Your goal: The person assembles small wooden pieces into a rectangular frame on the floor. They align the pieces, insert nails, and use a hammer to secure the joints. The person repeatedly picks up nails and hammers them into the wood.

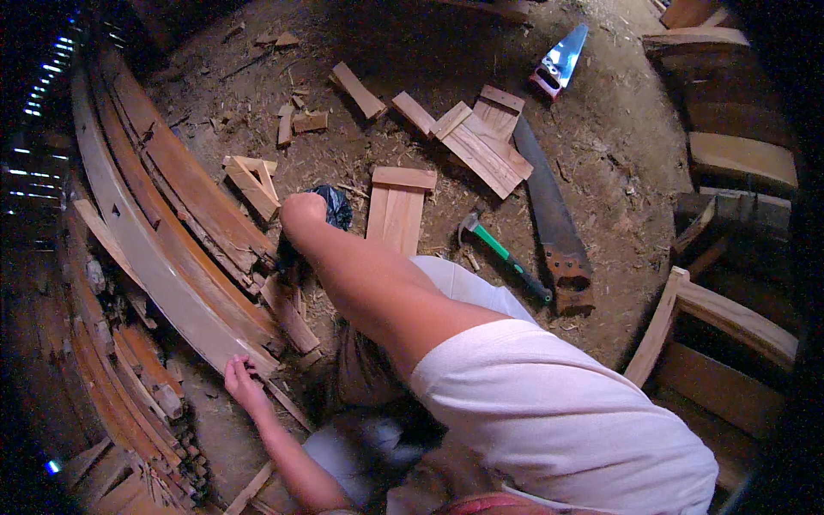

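Left of one hammer (498, 245), right hand (304, 215) is at one crinkled black bag (340, 209), left hand (243, 383) at one plank (166, 279), grips' closure and hold unclear.

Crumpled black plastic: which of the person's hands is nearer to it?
Right. The right hand is right beside the black plastic, on its left in the picture; the left hand is farther off, at the long pale plank's near end.
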The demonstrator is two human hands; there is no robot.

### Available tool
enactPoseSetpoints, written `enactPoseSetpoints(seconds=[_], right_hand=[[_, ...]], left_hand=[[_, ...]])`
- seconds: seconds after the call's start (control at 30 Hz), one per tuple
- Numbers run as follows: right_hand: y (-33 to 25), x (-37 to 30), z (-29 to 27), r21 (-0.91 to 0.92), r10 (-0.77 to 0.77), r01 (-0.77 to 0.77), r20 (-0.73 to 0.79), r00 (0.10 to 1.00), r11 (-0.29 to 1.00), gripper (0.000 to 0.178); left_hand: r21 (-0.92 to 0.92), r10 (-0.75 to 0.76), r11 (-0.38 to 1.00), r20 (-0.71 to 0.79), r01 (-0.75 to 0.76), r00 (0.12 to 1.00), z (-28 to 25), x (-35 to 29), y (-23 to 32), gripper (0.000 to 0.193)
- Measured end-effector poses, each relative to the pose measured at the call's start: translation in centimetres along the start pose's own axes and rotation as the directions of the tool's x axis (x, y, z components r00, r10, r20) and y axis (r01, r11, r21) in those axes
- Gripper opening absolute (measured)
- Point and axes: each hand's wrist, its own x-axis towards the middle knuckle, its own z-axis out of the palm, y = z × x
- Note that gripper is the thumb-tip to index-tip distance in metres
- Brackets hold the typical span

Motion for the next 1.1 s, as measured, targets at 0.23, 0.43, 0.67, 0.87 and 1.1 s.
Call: enactPoseSetpoints(seconds=[0.23,0.43,0.67,0.87,1.1], right_hand=[[3.0,-2.8,-10.8,-0.039,-0.239,0.237,-0.086,0.967,0.971,0.024],[15.5,-4.6,-21.1,0.751,-0.191,0.367,-0.315,0.93,0.548,0.042],[18.9,-8.5,-19.7,0.984,0.074,0.106,-0.117,0.99,0.142,0.029],[19.7,-6.9,-15.8,0.996,0.062,0.016,-0.021,0.998,0.083,0.03],[25.5,-7.4,-12.6,0.405,-0.186,0.352,-0.395,0.9,0.844,0.043]], left_hand=[[-0.384,0.098,0.915,-0.074,-0.119,0.992,11.2,0.8,17.1,0.024],[-0.343,0.294,0.932,0.52,-0.119,0.802,25.5,4.4,31.2,0.043],[-0.506,0.355,0.862,0.646,0.031,0.676,35.4,3.4,24.6,0.028],[-0.369,0.285,0.929,0.69,-0.016,0.666,35.9,5.4,21.4,0.016],[-0.01,0.177,0.972,0.688,-0.235,0.703,35.5,7.5,18.3,0.019]])
